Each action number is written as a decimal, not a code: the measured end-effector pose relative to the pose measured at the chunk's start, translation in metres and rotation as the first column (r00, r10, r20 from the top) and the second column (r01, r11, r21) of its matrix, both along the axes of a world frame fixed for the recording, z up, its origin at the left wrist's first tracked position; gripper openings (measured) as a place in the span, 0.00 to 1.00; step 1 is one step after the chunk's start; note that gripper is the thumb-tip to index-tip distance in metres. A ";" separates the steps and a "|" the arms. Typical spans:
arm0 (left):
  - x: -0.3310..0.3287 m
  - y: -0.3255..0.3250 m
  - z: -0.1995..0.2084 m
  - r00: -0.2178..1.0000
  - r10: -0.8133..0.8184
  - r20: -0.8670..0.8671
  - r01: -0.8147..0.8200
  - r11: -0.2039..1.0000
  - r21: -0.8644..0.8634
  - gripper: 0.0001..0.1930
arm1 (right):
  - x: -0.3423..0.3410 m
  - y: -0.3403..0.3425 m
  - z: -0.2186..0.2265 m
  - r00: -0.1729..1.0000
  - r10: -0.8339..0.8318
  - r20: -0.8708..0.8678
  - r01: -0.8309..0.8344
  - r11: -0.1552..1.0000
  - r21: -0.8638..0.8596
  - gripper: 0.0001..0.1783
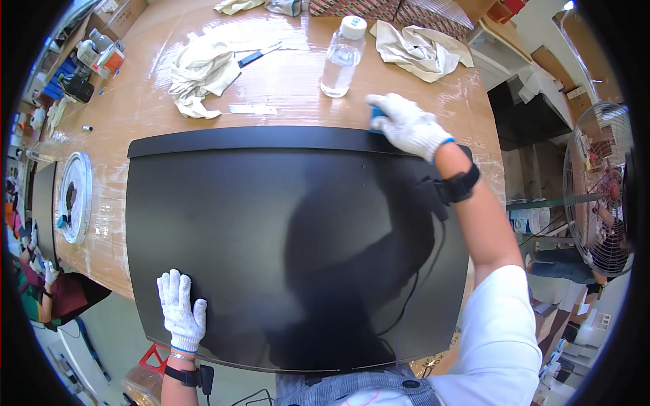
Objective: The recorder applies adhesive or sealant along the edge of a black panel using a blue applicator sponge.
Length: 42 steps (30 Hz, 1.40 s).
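I take my clock hours from the middle of the black panel (284,230), which lies across the brown surface (294,88). My left grip (181,312), white-gloved, lies flat on the panel at eight o'clock, palm down with the fingers extended, holding nothing. My right grip (406,126), also gloved, is between one and two o'clock at the far edge, closed around a blue piece (376,120) whose full shape I can't make out behind the glove. Near twelve, beyond the panel, a clear bottle (342,64) stands upright, white cap on. One crumpled pale cloth (200,74) lies at eleven.
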State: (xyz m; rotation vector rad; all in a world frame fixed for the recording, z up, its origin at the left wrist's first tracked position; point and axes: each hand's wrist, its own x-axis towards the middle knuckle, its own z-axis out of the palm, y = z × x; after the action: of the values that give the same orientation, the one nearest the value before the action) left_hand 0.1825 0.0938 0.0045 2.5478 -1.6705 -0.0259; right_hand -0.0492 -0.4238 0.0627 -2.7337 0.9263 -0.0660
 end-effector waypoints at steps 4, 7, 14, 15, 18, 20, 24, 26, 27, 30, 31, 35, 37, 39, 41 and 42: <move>-0.022 -0.021 0.013 0.985 -0.020 0.173 0.013 0.999 0.045 0.32 | -0.053 -0.024 0.008 0.985 -0.109 -0.132 0.118 0.991 0.063 0.22; -0.049 -0.069 0.025 0.994 -0.062 0.095 0.068 0.996 -0.064 0.33 | -0.046 -0.025 -0.003 0.999 -0.043 0.009 0.042 0.996 0.080 0.21; -0.099 -0.158 0.031 0.968 -0.249 -0.019 0.244 0.958 -0.149 0.33 | -0.022 -0.010 0.006 1.000 0.005 -0.018 -0.004 0.997 0.083 0.22; -0.101 -0.161 0.030 0.967 -0.254 -0.018 0.249 0.957 -0.149 0.33 | -0.044 -0.022 -0.001 1.000 -0.001 0.009 0.000 0.999 0.050 0.22; -0.111 -0.176 0.025 0.967 -0.253 0.016 0.252 0.953 -0.167 0.31 | -0.115 -0.054 0.005 0.991 -0.105 -0.087 0.111 0.991 0.073 0.23; -0.117 -0.186 0.026 0.965 -0.262 0.006 0.261 0.960 -0.096 0.30 | -0.134 -0.059 0.007 0.977 -0.174 -0.128 0.181 0.982 0.049 0.23; -0.126 -0.197 0.016 0.959 -0.279 0.052 0.283 0.954 -0.096 0.24 | -0.125 -0.056 -0.012 0.995 -0.063 0.077 0.059 0.997 0.048 0.22; -0.126 -0.195 0.012 0.962 -0.264 0.073 0.271 0.954 -0.127 0.24 | -0.089 -0.040 -0.005 0.997 -0.041 0.071 0.036 0.997 0.072 0.22; -0.125 -0.195 0.010 0.964 -0.262 0.046 0.266 0.951 -0.157 0.23 | -0.077 -0.035 -0.006 0.995 -0.030 0.093 0.023 0.997 0.068 0.21; -0.122 -0.194 0.008 0.963 -0.270 -0.002 0.264 0.941 -0.211 0.21 | -0.076 -0.035 0.001 0.997 -0.037 0.072 0.029 0.994 0.108 0.22; -0.121 -0.193 0.007 0.964 -0.266 -0.023 0.254 0.939 -0.233 0.20 | -0.086 -0.040 0.000 0.997 -0.042 0.071 0.034 0.993 0.111 0.22; -0.119 -0.190 0.008 0.967 -0.251 -0.043 0.235 0.945 -0.228 0.19 | -0.166 -0.073 0.001 0.994 -0.112 -0.012 0.112 0.988 0.103 0.22; -0.120 -0.192 0.011 0.966 -0.253 -0.042 0.238 0.945 -0.225 0.19 | -0.192 -0.083 0.006 0.970 -0.225 -0.091 0.232 0.970 0.074 0.22; -0.122 -0.194 0.010 0.968 -0.249 -0.036 0.235 0.947 -0.220 0.19 | -0.197 -0.083 0.000 0.972 -0.229 -0.056 0.230 0.973 0.017 0.22; -0.122 -0.197 0.008 0.966 -0.256 -0.036 0.242 0.944 -0.222 0.19 | -0.184 -0.079 -0.006 0.987 -0.115 0.110 0.114 0.993 0.017 0.22; -0.122 -0.196 0.007 0.967 -0.254 -0.034 0.240 0.945 -0.220 0.19 | -0.170 -0.072 -0.004 0.987 -0.117 0.106 0.113 0.993 0.038 0.22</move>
State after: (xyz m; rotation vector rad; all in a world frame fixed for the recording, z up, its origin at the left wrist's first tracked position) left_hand 0.0607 -0.1025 0.0113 2.1499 -1.8474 0.0539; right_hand -0.2192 -0.4958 0.0589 -2.6168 1.0438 -0.2169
